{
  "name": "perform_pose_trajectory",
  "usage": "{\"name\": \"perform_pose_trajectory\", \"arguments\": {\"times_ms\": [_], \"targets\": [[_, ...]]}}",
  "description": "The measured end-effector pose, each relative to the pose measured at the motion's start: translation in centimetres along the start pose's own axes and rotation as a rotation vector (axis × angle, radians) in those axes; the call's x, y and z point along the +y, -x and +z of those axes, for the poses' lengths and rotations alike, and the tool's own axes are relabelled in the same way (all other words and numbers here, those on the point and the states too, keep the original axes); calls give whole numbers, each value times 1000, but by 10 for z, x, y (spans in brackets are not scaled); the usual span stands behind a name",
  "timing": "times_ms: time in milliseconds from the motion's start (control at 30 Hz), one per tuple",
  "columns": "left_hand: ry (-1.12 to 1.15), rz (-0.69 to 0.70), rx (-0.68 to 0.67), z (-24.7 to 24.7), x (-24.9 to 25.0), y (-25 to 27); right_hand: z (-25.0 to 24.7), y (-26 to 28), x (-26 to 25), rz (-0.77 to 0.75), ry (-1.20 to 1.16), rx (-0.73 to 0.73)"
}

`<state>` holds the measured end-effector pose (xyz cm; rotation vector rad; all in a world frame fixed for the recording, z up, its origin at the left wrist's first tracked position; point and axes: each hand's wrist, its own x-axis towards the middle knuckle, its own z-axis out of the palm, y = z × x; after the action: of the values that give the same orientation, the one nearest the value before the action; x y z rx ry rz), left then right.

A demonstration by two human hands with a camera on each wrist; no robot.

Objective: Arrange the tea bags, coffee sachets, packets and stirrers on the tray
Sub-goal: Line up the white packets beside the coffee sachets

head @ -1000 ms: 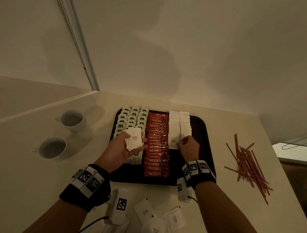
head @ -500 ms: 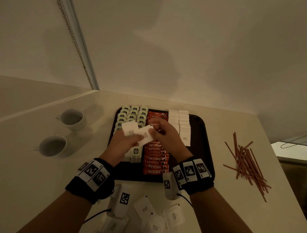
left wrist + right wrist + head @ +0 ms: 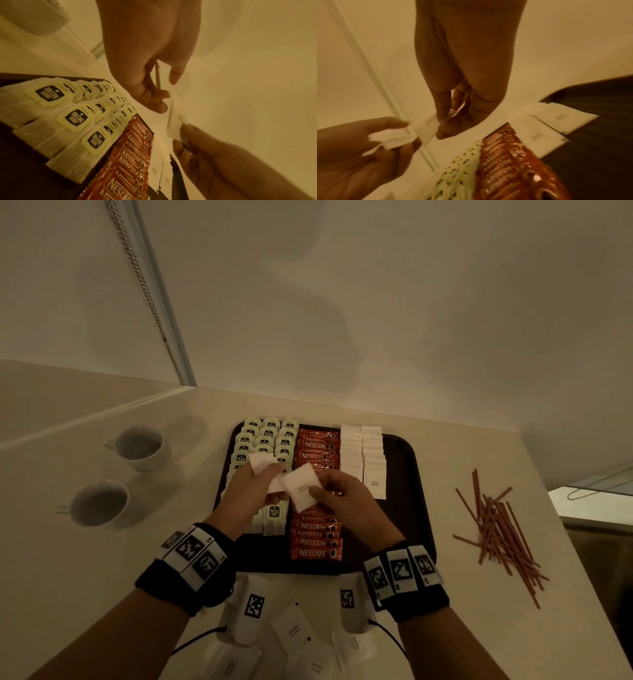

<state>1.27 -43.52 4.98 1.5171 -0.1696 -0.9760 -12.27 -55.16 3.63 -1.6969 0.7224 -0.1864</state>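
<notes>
A dark tray (image 3: 423, 508) holds rows of tea bags (image 3: 270, 436), a column of orange Nescafe sachets (image 3: 317, 539) and two columns of white sugar packets (image 3: 373, 470). Above the tray's middle, my left hand (image 3: 270, 479) grips a small bunch of white packets (image 3: 262, 463). My right hand (image 3: 317, 493) pinches one white sugar packet (image 3: 303, 486) right beside that bunch. The right wrist view shows this packet (image 3: 426, 129) between thumb and fingers, with the left hand's packets (image 3: 390, 138) touching it. Red stirrers (image 3: 500, 532) lie in a loose heap on the counter, right of the tray.
Two white cups (image 3: 142, 445) (image 3: 99, 505) stand left of the tray. Several loose white packets (image 3: 291, 631) lie on the counter between my wrists and the front edge. A wall rises just behind the tray. The counter ends at the right, past the stirrers.
My right hand left the sugar column on the tray, moved left to my left hand and took hold of one packet there. The left hand rose slightly with its bunch.
</notes>
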Motion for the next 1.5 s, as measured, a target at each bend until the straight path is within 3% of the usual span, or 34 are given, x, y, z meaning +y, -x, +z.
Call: {"name": "perform_pose_trajectory", "arguments": {"times_ms": [167, 300, 700, 900, 1100, 1200, 1267, 1333, 1433, 1500], "targets": [[236, -152, -41, -16, -8, 0, -37, 10, 43, 248, -226, 333], [285, -190, -47, -23, -13, 2, -70, 7, 82, 357, 30, 549], [387, -212, -5, -23, -14, -2, -80, -14, 97, 409, 255, 537], [407, -210, -39, -24, -13, 1, -79, -20, 98, 428, 356, 601], [319, -182, -105, -24, -14, 1, -78, -23, 98, 449, 436, 612], [150, -120, -143, -21, -14, 3, -72, -21, 82, 365, 371, 637], [-1, -58, -207, -18, -14, 7, -58, -18, 56, 214, 266, 545], [-193, 21, -264, -15, -14, 11, -37, -12, 20, 23, 142, 288], [-494, 132, -319, -11, -13, 13, -10, -9, -13, -81, 18, -114], [-578, 177, -291, -10, -13, 14, 2, -11, -16, -144, 19, -141]]}}
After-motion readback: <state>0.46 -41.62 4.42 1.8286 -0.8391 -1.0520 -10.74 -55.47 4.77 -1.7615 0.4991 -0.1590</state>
